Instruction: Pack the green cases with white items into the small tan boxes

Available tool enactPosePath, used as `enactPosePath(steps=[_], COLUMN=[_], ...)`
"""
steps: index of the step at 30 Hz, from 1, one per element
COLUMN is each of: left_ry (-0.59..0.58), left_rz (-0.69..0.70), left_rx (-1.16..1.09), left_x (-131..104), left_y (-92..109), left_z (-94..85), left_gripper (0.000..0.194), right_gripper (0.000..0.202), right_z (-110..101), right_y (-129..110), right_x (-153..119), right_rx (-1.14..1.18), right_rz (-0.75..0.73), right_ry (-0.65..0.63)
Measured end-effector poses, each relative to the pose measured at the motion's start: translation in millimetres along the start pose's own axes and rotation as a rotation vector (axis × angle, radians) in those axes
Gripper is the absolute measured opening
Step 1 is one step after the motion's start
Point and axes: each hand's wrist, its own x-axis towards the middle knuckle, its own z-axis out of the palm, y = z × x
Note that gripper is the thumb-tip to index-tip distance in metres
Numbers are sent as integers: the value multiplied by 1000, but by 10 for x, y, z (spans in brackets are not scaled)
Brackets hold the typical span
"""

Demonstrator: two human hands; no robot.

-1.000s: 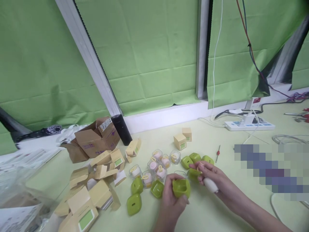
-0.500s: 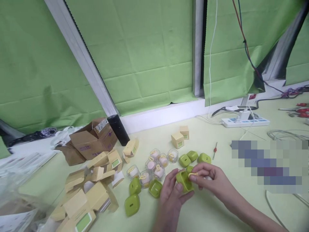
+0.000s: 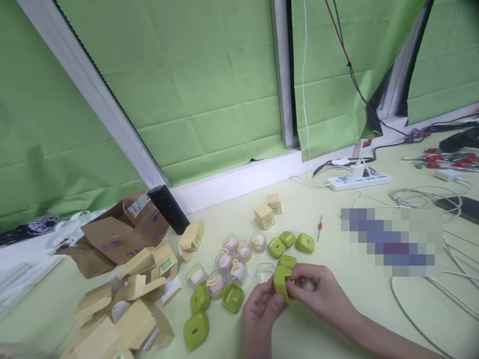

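My left hand (image 3: 262, 309) has its grip closed around one green case (image 3: 280, 283), above the bench (image 3: 220, 341). My right hand (image 3: 325, 291), with narrow fingers at this case, holds a whitish thing (image 3: 309, 284), partly hidden.

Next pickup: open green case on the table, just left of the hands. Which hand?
Left, I'd say: the left hand is right beside that open green case; the right hand is farther off. Catch: the left grips another green case.
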Motion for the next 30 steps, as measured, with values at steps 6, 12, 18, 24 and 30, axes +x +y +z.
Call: enactPosePath(steps=[6,12,18,24,30], left_ry=[7,11,37,-49,-29], left_rz=[93,103,78,2,34], left_rx=[-26,-40,-41,-51,52], left_x=[-6,-27,-3,50,92], left_y=[-14,-27,-16,-22,41], left_z=[19,57,13,-83,-54], left_gripper=[32,30,31,31,27], right_gripper=[12,13,18,19,20], right_z=[31,52,15,-57,-144], right_y=[37,111,68,44,14], right_x=[-10,-7,34,66,42], right_rx=[45,64,15,74,119], right_rz=[-79,32,-78,40,11], right_ry=[-1,-27,-177,-184,-190])
